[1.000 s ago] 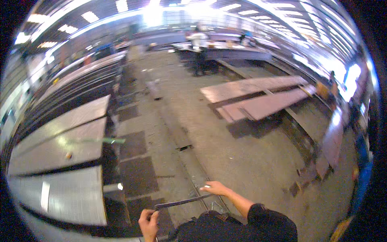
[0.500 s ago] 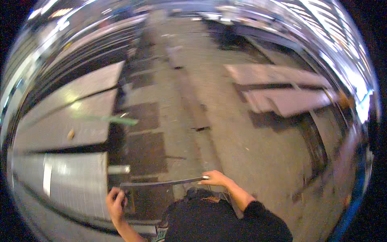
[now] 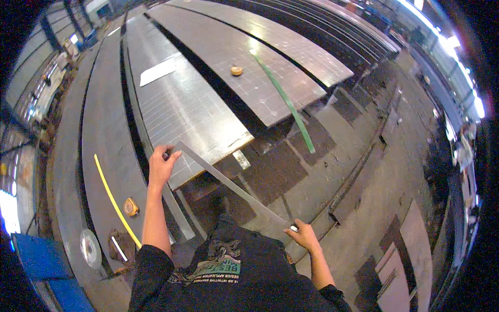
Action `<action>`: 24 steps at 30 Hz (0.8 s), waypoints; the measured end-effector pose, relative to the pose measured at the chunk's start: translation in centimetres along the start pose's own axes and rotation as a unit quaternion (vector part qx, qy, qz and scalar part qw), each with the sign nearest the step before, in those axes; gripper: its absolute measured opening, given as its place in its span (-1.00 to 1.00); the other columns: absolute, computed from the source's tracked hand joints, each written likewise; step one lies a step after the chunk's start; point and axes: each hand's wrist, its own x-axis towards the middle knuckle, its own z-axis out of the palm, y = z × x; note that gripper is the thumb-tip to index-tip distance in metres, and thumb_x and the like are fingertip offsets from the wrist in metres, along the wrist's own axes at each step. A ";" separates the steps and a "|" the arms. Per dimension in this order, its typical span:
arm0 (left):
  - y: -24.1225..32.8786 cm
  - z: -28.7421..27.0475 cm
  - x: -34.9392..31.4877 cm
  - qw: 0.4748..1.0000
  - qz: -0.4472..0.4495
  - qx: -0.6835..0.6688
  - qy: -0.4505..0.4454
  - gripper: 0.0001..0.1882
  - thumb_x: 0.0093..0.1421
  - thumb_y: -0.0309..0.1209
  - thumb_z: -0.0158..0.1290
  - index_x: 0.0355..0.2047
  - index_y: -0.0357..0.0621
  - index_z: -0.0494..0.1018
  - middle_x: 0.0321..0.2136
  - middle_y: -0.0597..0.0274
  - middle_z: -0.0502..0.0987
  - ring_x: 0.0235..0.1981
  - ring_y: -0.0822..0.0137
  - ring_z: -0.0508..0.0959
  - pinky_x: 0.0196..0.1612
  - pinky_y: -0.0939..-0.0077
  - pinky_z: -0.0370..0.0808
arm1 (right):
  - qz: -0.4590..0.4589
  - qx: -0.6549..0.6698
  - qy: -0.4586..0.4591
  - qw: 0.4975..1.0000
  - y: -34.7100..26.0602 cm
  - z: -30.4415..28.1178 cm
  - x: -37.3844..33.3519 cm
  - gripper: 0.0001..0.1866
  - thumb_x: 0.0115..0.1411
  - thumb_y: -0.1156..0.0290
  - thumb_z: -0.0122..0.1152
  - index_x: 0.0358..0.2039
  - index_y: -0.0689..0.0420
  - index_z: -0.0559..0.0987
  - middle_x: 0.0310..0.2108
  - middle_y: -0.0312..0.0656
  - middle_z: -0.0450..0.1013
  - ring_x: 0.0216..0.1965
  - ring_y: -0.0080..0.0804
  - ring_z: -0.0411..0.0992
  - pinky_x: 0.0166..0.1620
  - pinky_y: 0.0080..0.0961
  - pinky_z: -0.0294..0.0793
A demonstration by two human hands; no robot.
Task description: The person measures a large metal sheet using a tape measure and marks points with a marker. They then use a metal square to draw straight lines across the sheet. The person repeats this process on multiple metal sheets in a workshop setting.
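Note:
A long, thin grey steel ruler (image 3: 228,182) stretches slanting between my two hands, in front of my dark shirt. My left hand (image 3: 161,169) is closed at its upper end, over the near corner of a metal plate (image 3: 202,112); a small dark thing shows among the fingers, too unclear to name. The lower end is pinched in my right hand (image 3: 305,236), above the floor. Something small and whitish shows at those fingertips. Thin lines are drawn across the plate, and a white sheet (image 3: 158,72) lies on it.
A green strip (image 3: 286,99) juts off another plate beside a tape measure (image 3: 236,70). To the left lie a yellow strip (image 3: 112,195), a second tape measure (image 3: 131,207) and a round disc (image 3: 90,248). Dark gaps separate the plates. More plates (image 3: 397,275) lie at the lower right.
My view has swung left, from the floor aisle to the plates. The ruler has gone from nearly level to slanting, left end higher, and both hands still hold it.

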 end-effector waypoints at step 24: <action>-36.5 14.3 47.9 0.989 0.038 0.141 -0.010 -0.72 0.08 -0.25 0.25 -0.21 -0.07 0.67 -0.28 -0.07 0.59 -0.17 -0.05 0.56 -0.05 0.13 0.46 | -0.029 -0.138 -0.008 0.990 -33.5 15.3 37.5 -0.64 0.21 0.08 0.22 -0.21 0.11 0.45 -0.27 -0.07 0.46 -0.38 0.06 0.52 -0.37 -0.09 0.53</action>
